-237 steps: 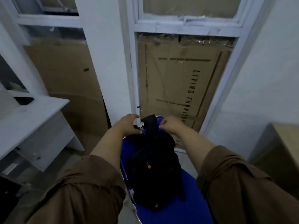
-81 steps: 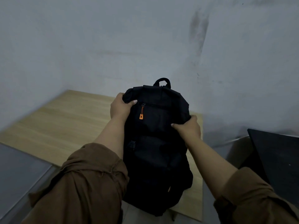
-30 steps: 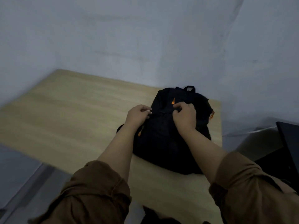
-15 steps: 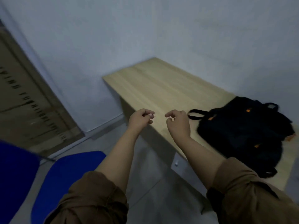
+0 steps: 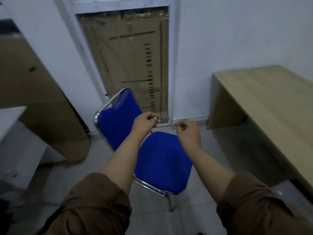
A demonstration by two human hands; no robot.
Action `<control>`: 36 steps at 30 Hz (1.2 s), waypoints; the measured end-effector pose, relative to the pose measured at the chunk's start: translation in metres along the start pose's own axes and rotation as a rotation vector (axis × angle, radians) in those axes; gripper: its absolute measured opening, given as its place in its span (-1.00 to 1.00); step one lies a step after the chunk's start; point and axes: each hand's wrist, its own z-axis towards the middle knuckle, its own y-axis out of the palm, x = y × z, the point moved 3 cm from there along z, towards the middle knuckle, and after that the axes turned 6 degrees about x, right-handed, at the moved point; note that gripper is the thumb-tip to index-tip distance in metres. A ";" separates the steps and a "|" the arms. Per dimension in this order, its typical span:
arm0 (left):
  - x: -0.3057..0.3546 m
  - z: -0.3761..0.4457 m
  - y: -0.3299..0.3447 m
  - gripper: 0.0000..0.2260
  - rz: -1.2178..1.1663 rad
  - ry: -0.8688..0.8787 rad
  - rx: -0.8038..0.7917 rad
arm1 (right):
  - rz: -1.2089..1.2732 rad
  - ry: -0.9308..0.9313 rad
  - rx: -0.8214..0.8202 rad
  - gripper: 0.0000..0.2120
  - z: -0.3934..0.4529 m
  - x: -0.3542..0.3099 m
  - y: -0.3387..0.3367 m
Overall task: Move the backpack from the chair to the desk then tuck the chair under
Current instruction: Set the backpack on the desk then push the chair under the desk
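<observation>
A blue chair (image 5: 162,160) with a chrome frame stands on the floor in the middle, its seat bare and its backrest toward the far left. The light wooden desk (image 5: 264,99) is at the right, apart from the chair. The backpack is out of view. My left hand (image 5: 144,122) hovers in front of the backrest, fingers loosely curled and holding nothing. Over the seat's far edge is my right hand (image 5: 188,131), also loosely curled and holding nothing. Neither hand touches the chair.
A flat cardboard box (image 5: 132,61) leans in the white frame behind the chair. More cardboard (image 5: 33,92) stands at the left beside a white desk (image 5: 11,133). Grey tiled floor (image 5: 67,170) surrounds the chair.
My view has swung left from the desk and backpack to the chair. Both hands, off the backpack, now hang over the chair seat.
</observation>
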 end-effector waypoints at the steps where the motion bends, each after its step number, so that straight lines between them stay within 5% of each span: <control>1: -0.010 0.004 -0.019 -0.80 0.011 -0.010 0.033 | 0.006 -0.012 -0.037 -0.81 -0.004 -0.009 0.020; 18: -0.094 0.121 -0.194 -0.76 0.136 -0.063 0.345 | -0.035 -0.156 -0.396 -0.79 0.020 -0.113 0.246; 27: -0.126 0.195 -0.217 -0.58 0.632 0.420 -0.247 | -0.162 0.035 -0.438 -0.34 0.011 -0.124 0.346; 31: -0.138 0.226 -0.225 -0.54 0.793 0.545 -0.439 | -0.166 0.216 -0.349 0.09 0.000 -0.120 0.377; 36: -0.138 0.246 -0.218 -0.50 0.897 0.627 -0.633 | -0.164 0.229 -0.177 0.04 -0.001 -0.118 0.385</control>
